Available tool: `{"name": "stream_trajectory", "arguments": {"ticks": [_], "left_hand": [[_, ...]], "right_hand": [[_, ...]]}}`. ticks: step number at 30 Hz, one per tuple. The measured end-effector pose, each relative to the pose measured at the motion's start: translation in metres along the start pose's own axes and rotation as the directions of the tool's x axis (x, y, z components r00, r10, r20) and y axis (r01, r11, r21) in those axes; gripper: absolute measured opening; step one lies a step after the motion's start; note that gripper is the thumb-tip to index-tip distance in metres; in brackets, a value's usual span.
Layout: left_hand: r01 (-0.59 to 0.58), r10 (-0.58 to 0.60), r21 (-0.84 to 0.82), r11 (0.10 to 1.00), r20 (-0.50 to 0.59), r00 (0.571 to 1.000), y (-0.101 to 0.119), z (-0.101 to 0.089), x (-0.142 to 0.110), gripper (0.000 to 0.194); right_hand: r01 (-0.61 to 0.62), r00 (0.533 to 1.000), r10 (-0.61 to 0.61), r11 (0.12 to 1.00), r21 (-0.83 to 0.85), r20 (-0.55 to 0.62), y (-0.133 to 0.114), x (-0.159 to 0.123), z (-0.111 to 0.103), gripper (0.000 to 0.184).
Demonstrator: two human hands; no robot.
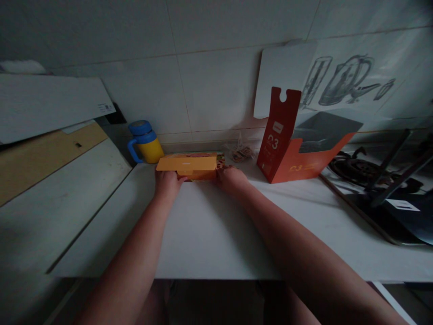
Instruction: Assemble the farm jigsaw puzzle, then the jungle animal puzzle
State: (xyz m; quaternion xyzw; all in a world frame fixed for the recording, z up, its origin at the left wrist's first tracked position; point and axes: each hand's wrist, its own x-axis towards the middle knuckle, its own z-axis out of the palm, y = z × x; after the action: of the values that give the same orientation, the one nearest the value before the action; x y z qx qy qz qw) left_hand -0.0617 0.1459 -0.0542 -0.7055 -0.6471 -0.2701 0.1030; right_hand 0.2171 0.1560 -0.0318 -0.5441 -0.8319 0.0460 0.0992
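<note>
A small yellow-orange cardboard box (199, 174) lies at the back of the white counter, with a raised flap (187, 163) along its top. My left hand (166, 183) grips the box's left front; its fingers go under the flap and are partly hidden, while the thumb lies along the front edge. At the box's right end, my right hand (232, 177) has its fingers curled against the side. A patterned, colourful surface shows behind the box and at its right end. What is inside the box is hidden.
A blue and yellow jug (149, 146) stands left of the box. A clear plastic bag (241, 152) sits behind my right hand. Further right are a large open orange carton (282, 158) and a gas stove (365, 171). White panels (50, 106) lean at the left.
</note>
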Motion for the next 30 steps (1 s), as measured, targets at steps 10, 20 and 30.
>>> {"name": "stream_trajectory", "arguments": {"ticks": [10, 20, 30], "left_hand": [[0.000, -0.005, 0.077, 0.997, 0.072, 0.997, -0.017, -0.013, -0.003, 0.056], [0.019, -0.025, 0.102, 0.995, 0.059, 0.998, -0.018, -0.012, 0.000, 0.045], [-0.001, -0.009, 0.173, 0.985, 0.061, 0.998, -0.020, -0.013, 0.001, 0.046]], "right_hand": [[0.058, 0.998, -0.058, 0.998, -0.022, 0.014, -0.008, -0.002, -0.003, 0.053], [0.070, 0.997, -0.070, 0.997, -0.021, 0.011, -0.006, -0.001, -0.002, 0.049], [0.043, 0.999, -0.043, 0.999, 0.001, 0.009, -0.012, -0.005, -0.010, 0.046]]}}
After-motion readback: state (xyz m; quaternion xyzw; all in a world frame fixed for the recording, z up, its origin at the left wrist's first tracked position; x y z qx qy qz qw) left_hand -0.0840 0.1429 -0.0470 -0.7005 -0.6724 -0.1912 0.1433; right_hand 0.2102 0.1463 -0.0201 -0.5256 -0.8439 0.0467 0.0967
